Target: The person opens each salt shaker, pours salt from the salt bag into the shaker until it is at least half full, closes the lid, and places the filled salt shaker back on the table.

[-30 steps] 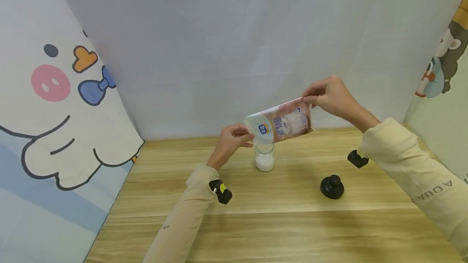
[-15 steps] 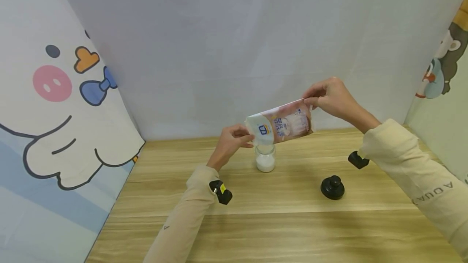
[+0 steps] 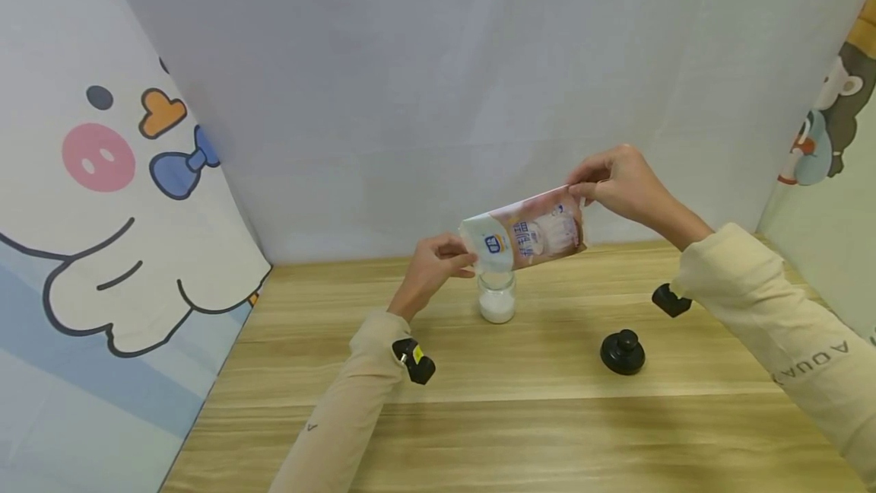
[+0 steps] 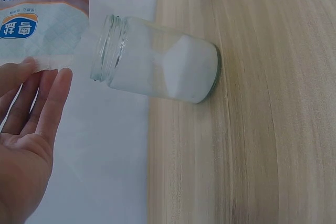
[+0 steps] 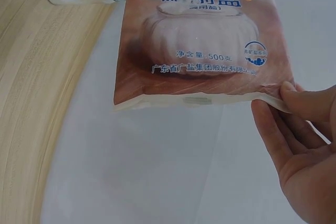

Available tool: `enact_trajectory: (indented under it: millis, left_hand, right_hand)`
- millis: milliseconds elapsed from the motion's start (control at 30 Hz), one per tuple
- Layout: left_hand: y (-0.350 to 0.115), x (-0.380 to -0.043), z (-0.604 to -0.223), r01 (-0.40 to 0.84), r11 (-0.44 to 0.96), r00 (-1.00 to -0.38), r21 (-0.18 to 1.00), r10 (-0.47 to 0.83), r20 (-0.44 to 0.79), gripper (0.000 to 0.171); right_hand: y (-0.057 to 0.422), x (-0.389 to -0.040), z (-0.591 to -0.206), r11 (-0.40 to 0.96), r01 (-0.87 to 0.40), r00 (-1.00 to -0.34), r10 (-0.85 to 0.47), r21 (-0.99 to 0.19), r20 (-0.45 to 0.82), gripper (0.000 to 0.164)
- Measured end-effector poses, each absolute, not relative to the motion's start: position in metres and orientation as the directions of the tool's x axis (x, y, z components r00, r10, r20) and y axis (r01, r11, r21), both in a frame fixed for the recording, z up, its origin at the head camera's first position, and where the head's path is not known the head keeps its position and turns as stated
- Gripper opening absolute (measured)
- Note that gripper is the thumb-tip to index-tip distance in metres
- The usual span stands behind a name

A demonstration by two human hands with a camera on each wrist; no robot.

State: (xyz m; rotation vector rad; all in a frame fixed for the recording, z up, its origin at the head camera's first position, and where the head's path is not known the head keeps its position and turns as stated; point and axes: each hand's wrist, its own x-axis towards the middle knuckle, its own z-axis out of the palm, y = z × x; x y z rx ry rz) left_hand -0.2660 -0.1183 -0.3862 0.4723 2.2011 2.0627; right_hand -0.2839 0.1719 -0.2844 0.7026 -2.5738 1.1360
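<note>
A printed bag of salt (image 3: 527, 233) hangs tilted over a glass jar (image 3: 496, 303), its left end lower, just above the jar's mouth. My left hand (image 3: 433, 265) pinches the pale lower end of the bag between thumb and fingers. At the upper right corner, my right hand (image 3: 619, 182) pinches the bag's edge; the right wrist view shows that grip on the bag (image 5: 194, 40) too. White salt (image 4: 191, 69) lies heaped in the lower part of the jar, as the left wrist view shows. Whether salt is falling cannot be made out.
A black lid with a round knob (image 3: 623, 352) lies on the wooden table (image 3: 520, 432), right of the jar. Behind the table hangs a pale cloth (image 3: 438, 97). A cartoon-printed cloth (image 3: 103, 249) stands at the left side.
Both hands hold almost the same pose on the bag. The whole head view has shifted very slightly; the jar and lid stay in place on the table.
</note>
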Motion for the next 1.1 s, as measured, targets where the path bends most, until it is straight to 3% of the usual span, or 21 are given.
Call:
enact_trajectory:
  millis: [1100]
  left_hand:
    - [-0.119,-0.283,-0.409,0.197,0.022,-0.952,0.980,0.244,0.185,0.010]
  right_hand:
    - [0.170,-0.286,-0.284,0.600,-0.528,-0.848,-0.340,-0.601,0.406,0.009]
